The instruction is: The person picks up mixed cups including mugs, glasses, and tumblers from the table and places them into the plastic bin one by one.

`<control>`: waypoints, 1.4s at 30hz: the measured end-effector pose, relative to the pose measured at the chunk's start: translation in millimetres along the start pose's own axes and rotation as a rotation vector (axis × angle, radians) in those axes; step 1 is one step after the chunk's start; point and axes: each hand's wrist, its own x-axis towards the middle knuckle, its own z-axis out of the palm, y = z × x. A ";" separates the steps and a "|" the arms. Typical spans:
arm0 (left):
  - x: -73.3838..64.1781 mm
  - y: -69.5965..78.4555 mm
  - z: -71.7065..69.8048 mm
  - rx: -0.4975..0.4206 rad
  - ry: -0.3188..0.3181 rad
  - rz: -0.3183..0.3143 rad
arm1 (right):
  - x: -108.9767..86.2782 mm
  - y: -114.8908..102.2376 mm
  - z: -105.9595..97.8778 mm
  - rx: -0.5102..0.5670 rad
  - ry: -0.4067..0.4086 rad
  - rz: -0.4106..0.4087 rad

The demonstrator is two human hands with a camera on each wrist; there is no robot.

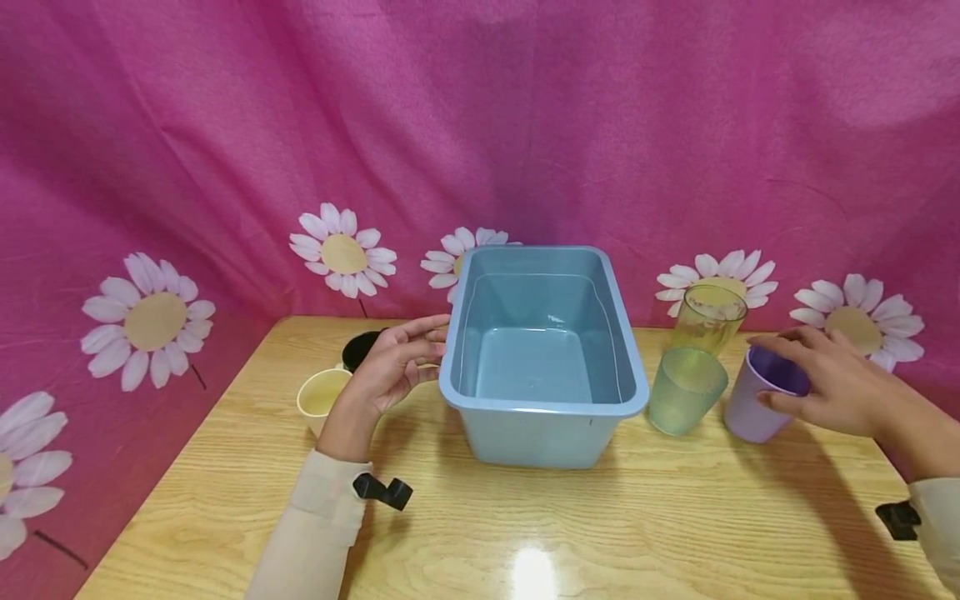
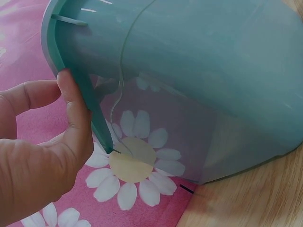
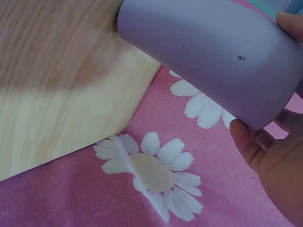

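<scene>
The right hand (image 1: pixel 847 379) grips the purple cup (image 1: pixel 753 408) near its rim, thumb on one side and fingers across the other. The cup stands on the wooden surface (image 1: pixel 450 533), mouth up. The left hand (image 1: pixel 397 362) has its fingers apart and loosely bent, their tips touching the side rim of the blue tub (image 1: pixel 543 408). The tub's inside is bare. Between the tub and the purple cup stands a pale green cup (image 1: pixel 684 396), with a clear yellow glass (image 1: pixel 705 327) behind it. Beside the left hand are a cream cup (image 1: pixel 321 396) and a partly hidden black cup (image 1: pixel 357 348). A pink cloth (image 1: pixel 525 125) with white flowers hangs behind.
</scene>
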 end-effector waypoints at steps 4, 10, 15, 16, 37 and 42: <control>0.4 -0.6 0.3 -0.002 0.001 -0.004 | 1.7 -0.2 -8.4 -0.043 -0.015 0.034; -0.6 -0.1 0.7 0.000 0.010 -0.007 | 7.2 0.4 -22.2 -0.063 -0.009 0.024; -0.3 -0.3 0.6 0.000 0.008 -0.011 | 11.2 -0.1 -35.2 -0.058 -0.023 0.038; -0.4 -0.2 0.8 -0.001 0.008 -0.011 | 12.2 -0.8 -38.6 -0.065 -0.021 0.035; -0.5 0.5 2.5 -0.005 0.012 -0.001 | 39.5 -5.9 -88.7 -0.146 -0.051 0.043; -0.2 -0.3 2.3 -0.006 0.012 -0.001 | 47.6 -12.0 -97.4 -0.171 -0.065 0.068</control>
